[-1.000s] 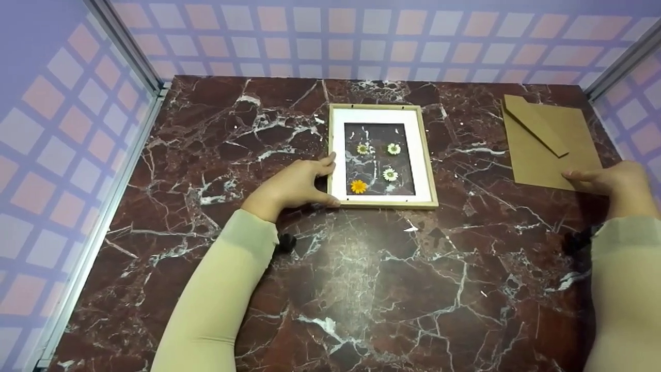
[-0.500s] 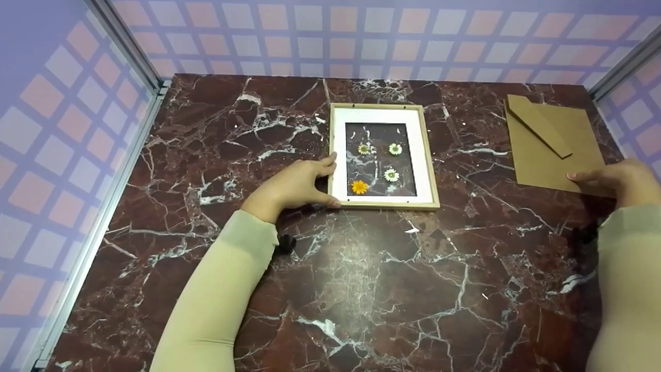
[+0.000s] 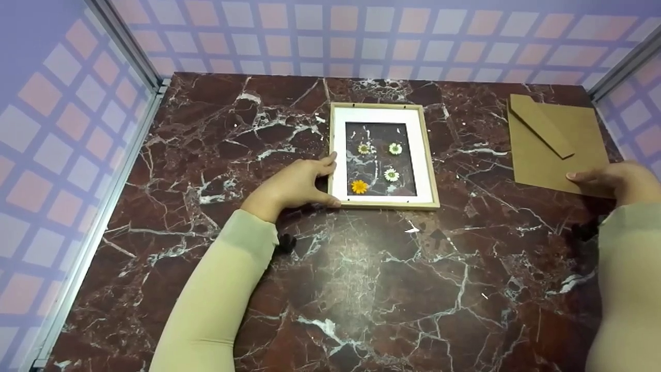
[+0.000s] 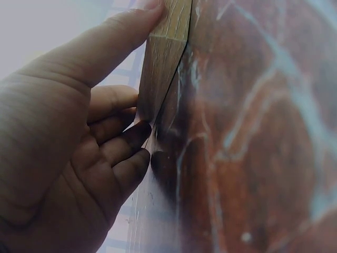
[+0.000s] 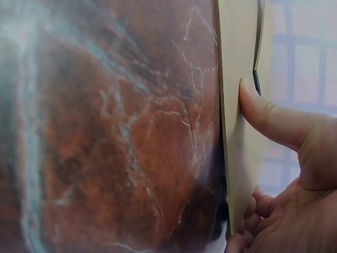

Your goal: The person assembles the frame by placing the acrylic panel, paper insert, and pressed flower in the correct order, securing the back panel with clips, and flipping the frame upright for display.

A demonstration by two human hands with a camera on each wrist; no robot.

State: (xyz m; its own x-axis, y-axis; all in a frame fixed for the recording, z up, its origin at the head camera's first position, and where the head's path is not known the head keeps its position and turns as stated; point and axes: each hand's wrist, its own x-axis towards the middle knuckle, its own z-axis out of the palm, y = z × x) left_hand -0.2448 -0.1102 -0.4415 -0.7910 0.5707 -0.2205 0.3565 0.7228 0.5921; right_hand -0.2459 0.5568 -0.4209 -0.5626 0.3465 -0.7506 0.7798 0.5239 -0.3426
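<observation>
A light wooden picture frame (image 3: 435, 170) with a white mat lies on the marble-patterned table. In its dark window sit an orange flower (image 3: 359, 186) and several small white ones, among them a daisy (image 3: 391, 175). My left hand (image 3: 294, 183) rests against the frame's left side, thumb at the near corner; in the left wrist view the fingertips touch the frame's side (image 4: 163, 63). To the right, my right hand (image 3: 622, 181) pinches the near right corner of a brown backing board (image 3: 547, 168), thumb on top and fingers at its edge. A folded stand (image 3: 539, 126) lies across the board.
Patterned panels (image 3: 361, 41) enclose the table (image 3: 330, 289) at the back and both sides, with metal rails at the corners. A small white scrap (image 3: 412, 227) lies just in front of the frame.
My right hand has shifted slightly to the right, and the backing board with it. The left hand and the picture frame have stayed about where they were.
</observation>
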